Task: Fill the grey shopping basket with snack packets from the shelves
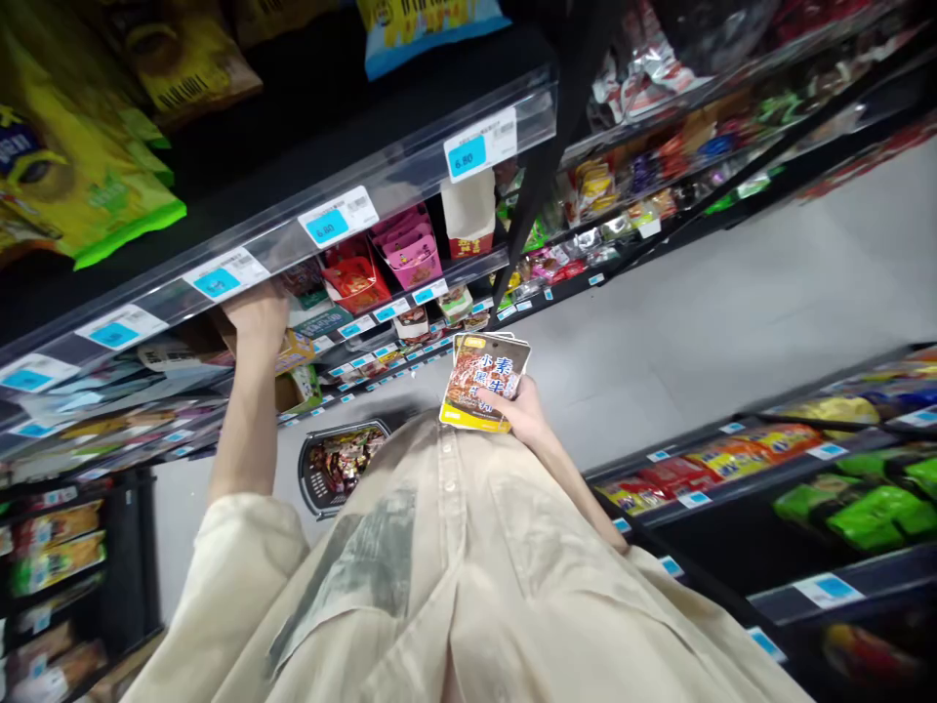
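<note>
In the head view, my right hand (pixel 527 410) grips a small stack of snack packets (pixel 483 381), brown and yellow with printed characters, in front of my shirt. The thumb lies across the top packet. My left hand (pixel 260 308) reaches into the shelf at the left, under the price-tag rail (pixel 226 273). Its fingers are hidden behind that rail, so I cannot tell what they touch. Close to it are a display box with a yellow edge (pixel 297 351), a red box of packets (pixel 356 276) and a pink box of packets (pixel 408 249).
A dark shopping basket (pixel 305 469) filled with packets stands on the floor below my left arm. Yellow snack bags (pixel 80 166) lie on the upper left shelf. Another shelf (pixel 703 527) with red and green packages runs along the right. Grey floor (pixel 659 332) lies between.
</note>
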Motion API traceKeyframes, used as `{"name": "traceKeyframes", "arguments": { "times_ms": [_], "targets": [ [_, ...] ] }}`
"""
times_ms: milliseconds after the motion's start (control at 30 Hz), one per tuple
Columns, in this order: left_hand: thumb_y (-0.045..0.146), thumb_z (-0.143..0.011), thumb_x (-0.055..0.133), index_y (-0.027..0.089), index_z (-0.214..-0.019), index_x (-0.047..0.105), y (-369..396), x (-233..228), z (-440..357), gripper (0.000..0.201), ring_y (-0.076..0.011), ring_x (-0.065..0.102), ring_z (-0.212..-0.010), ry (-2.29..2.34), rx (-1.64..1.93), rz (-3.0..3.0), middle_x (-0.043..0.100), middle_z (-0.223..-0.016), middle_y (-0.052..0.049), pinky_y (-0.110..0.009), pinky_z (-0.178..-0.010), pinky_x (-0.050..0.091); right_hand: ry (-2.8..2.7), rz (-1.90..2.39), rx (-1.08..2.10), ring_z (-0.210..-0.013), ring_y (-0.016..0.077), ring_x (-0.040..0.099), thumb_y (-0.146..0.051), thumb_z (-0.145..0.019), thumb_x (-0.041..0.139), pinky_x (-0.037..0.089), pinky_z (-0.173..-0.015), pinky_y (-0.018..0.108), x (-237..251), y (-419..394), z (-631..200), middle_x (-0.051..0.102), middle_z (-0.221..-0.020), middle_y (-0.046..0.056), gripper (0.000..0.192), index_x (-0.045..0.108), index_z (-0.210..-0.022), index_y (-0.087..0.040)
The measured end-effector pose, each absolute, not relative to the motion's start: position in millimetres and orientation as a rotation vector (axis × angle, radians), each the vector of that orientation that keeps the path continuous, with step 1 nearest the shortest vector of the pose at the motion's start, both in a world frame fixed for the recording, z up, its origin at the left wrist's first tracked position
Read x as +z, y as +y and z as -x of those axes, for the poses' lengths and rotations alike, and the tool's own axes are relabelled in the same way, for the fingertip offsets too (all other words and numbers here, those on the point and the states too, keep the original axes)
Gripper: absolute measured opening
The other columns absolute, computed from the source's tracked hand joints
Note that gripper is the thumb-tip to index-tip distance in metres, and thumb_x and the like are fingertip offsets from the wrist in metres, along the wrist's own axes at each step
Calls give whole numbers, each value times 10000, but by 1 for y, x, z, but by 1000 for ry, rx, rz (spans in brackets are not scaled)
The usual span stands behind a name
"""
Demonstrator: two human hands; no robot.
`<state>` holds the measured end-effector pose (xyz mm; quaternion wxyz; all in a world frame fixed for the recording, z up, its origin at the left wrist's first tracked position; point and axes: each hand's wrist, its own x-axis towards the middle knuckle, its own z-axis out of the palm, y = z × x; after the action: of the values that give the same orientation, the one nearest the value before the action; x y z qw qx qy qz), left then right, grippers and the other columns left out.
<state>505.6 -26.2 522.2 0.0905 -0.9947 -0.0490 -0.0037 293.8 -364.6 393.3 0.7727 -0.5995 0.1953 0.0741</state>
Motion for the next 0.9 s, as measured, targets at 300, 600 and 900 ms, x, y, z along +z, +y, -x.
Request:
{"name": "traceKeyframes", "arguments": {
  "times_ms": [300,600,900],
  "targets": [
    [509,-1014,594,202,-1361,575,-110,515,-366,464,-270,632,-1255,935,144,3387,661,-1325,-126,-411,-1035,549,242,1488,390,-890,308,783,-488,-541,969,650,-840,427,401,-335,-315,827,-989,88,568,790,-981,-177],
    [344,-997,659,192,-1090,620,-114,502,-353,183,-198,702,-912,680,522,3488,703,-1060,-52,-322,-794,570,400,1356,459,-811,266,758,-847,-729,707,627,-707,343,374,-329,-321,810,-867,60,653,765,-896,-219],
    [350,-900,700,167,-1037,722,-2,545,-342,230,-215,715,-862,135,254,3820,739,-984,-76,-322,-762,599,533,1169,435,-773,256,779,-752,-629,862,649,-739,360,368,-335,-323,815,-869,48,622,746,-938,-224]
  ]
}}
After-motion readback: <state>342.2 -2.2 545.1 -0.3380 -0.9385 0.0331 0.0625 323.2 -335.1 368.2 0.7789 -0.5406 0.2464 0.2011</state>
